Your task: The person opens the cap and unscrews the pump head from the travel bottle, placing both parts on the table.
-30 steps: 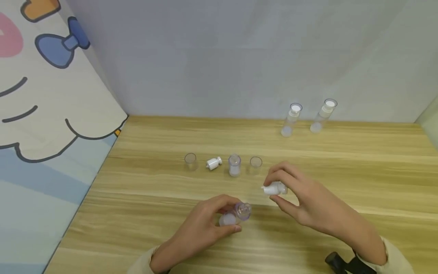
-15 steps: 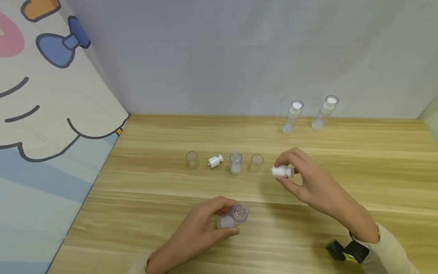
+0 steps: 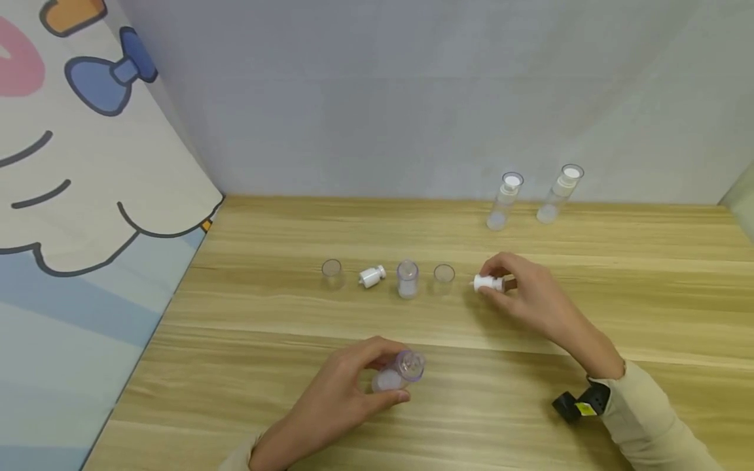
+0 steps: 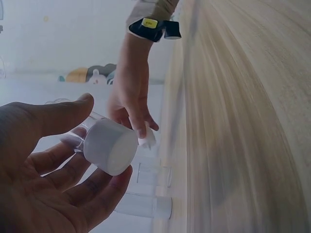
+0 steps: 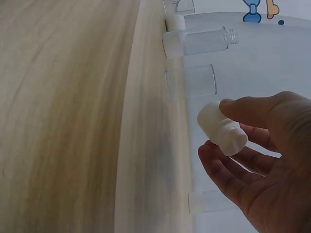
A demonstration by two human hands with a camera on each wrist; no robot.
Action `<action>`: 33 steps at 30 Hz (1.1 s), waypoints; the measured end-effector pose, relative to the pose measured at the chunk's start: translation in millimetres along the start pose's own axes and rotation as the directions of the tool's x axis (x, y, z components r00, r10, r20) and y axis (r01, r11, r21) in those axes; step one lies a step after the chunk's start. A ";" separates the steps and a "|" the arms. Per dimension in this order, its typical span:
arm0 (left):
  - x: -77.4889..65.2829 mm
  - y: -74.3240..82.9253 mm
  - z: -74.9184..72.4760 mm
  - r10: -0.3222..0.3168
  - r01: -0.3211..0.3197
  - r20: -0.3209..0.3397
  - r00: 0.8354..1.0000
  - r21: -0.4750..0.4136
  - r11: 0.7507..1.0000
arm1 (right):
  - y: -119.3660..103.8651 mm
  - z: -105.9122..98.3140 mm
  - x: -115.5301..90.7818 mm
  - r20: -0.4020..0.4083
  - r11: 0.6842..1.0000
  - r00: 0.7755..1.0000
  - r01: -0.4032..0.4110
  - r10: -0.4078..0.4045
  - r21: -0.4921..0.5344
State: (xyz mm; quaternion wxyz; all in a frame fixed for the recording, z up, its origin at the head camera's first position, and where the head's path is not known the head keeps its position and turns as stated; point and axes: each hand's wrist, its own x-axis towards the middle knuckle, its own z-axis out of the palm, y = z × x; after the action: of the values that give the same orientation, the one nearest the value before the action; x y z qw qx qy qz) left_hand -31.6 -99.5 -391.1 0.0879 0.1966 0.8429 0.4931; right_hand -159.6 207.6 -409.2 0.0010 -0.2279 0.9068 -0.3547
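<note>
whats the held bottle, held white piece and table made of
Bottle: probably glossy clear plastic, possibly glass; its wall is see-through.
White piece: likely smooth plastic; opaque, evenly coloured.
Table: wood or wood-look laminate; grain streaks, soft sheen.

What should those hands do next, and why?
Probably lower the white top in the right hand onto the table, beside the nearest clear cylinder. It appears held just above the wood, and a similar white piece already lies by another cylinder. The left hand separately holds an open-necked bottle.
</note>
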 end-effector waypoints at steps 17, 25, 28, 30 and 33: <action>2.8 -2.3 1.0 0.014 -0.014 -0.019 1.000 0.001 1.000 | 19.2 11.8 2.7 0.079 0.998 0.995 -0.058 0.059 -0.011; 4.9 -7.5 0.5 0.043 -0.042 -0.042 0.998 0.034 0.999 | 18.8 12.2 3.6 0.089 0.999 0.995 -0.054 0.054 0.005; 5.2 -8.5 0.2 0.048 -0.046 -0.045 0.998 0.037 0.998 | 18.5 12.4 3.4 0.090 0.999 0.995 -0.052 0.050 0.016; 5.4 -8.8 0.2 0.050 -0.049 -0.045 0.998 0.035 0.998 | 18.3 12.5 3.3 0.088 0.998 0.995 -0.051 0.049 0.020; 5.6 -8.9 0.1 0.051 -0.050 -0.045 0.998 0.034 0.998 | 17.3 12.3 3.2 0.089 0.998 0.995 -0.053 0.051 0.022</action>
State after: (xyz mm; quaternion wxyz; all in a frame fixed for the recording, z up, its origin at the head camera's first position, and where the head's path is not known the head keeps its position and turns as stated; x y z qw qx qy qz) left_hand -38.8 -100.9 -398.6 0.0529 0.2081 0.8475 0.4854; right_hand -167.5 209.5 -429.0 0.0533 -0.2195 0.9070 -0.3553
